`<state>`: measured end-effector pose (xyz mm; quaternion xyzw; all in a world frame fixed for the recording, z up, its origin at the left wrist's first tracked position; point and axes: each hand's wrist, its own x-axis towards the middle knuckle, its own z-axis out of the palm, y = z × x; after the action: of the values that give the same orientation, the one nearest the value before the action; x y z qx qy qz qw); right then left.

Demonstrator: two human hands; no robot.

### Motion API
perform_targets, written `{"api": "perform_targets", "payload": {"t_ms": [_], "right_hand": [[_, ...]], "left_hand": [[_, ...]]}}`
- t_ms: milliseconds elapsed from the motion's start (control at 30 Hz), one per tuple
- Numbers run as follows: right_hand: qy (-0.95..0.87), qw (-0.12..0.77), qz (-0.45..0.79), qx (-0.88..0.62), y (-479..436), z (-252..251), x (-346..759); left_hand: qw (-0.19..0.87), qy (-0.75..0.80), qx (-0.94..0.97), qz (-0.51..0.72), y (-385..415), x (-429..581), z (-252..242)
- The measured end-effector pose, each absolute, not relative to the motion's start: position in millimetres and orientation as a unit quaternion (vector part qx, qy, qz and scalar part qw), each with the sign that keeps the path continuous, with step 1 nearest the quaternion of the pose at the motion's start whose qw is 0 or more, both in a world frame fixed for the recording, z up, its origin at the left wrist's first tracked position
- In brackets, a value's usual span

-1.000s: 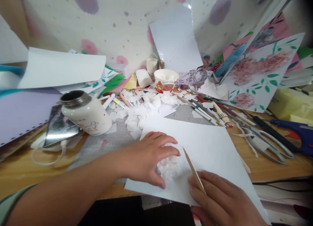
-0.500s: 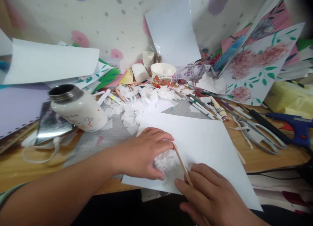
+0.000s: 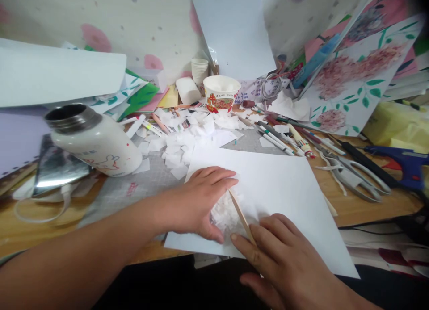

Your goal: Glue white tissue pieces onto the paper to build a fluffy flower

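Observation:
A round clump of small ruffled white paper pieces [image 3: 225,211] sits on a large white sheet [image 3: 284,180] near the table's front edge. My left hand [image 3: 204,203] curves around its left side, thumb and fingers apart, resting on the sheet. In my right hand [image 3: 284,252] is a thin flat wooden stick [image 3: 241,214], pinched with fingers along its length. The stick's upper tip reaches the clump's right edge, close to my left fingertips. Part of the clump is hidden behind my left hand.
Loose white paper pieces [image 3: 181,144] lie beyond the sheet on a grey cutting mat [image 3: 117,194]. A tilted open bottle [image 3: 100,142] stands left, a paper bowl [image 3: 221,93] at the back. Pens [image 3: 276,140], scissors [image 3: 355,176] and a blue glue gun [image 3: 402,160] lie right.
The stick's tip has shifted from my left fingertips down onto the clump's right edge. My right hand has moved slightly left and up; my left hand has stayed around the clump.

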<state>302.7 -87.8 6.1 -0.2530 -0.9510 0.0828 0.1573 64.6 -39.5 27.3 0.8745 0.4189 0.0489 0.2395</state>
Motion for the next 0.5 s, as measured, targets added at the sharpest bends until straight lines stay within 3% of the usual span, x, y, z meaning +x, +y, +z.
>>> {"api": "perform_targets", "payload": {"t_ms": [500], "right_hand": [[-0.958,0.161,0.068,-0.227,-85.5,4.6,303.3]], "left_hand": [[0.225,0.418,0.879,0.045,-38.0,64.9,24.8]]}}
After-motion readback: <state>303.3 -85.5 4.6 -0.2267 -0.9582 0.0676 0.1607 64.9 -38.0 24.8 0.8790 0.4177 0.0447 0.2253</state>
